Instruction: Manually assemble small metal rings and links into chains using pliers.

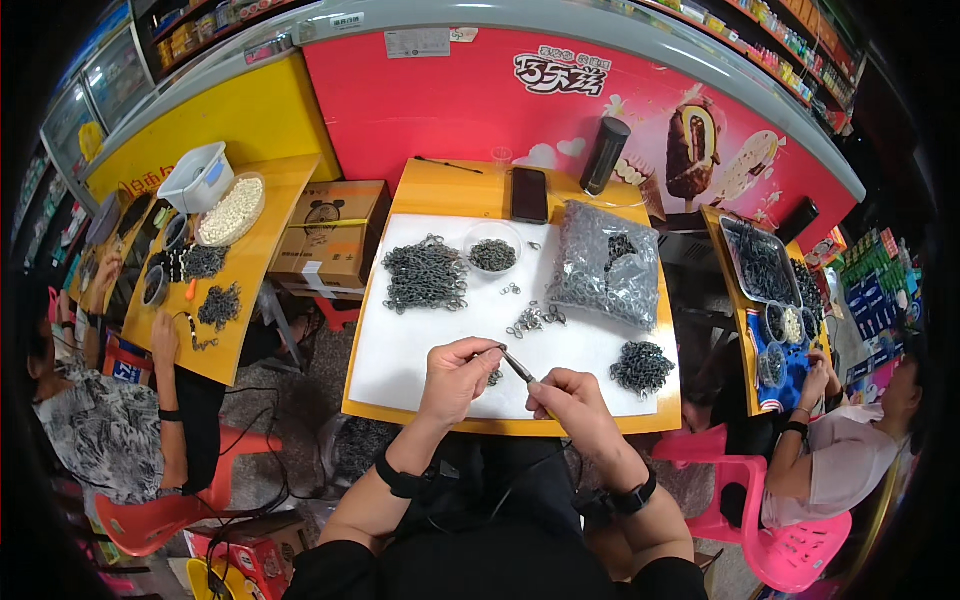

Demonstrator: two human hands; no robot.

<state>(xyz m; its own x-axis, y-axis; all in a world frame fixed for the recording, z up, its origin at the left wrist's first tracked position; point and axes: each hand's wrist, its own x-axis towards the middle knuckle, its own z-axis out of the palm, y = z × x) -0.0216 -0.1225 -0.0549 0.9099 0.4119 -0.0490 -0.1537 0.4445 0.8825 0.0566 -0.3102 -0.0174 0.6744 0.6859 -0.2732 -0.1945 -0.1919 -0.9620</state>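
My right hand [572, 400] is closed around the handles of a pair of slim pliers [517, 366], jaws pointing up and left. Pinched at the pliers' tip, my left hand [455, 378] grips something too small to make out. Both hands are over the near part of a white sheet [400, 375] on a wooden table. Loose dark metal links [533, 319] lie just beyond them. To the far left is a heap of linked dark metal pieces [425, 275], beside a clear bowl [493, 250] of small dark metal parts. Another dark heap [642, 368] sits at the right.
A bulging clear plastic bag [605, 265] of metal parts occupies the sheet's far right. Behind it are a phone [529, 195] and a black cylinder [605, 157]. Cardboard boxes [330, 235] stand left of the table. People work at side tables, left and right.
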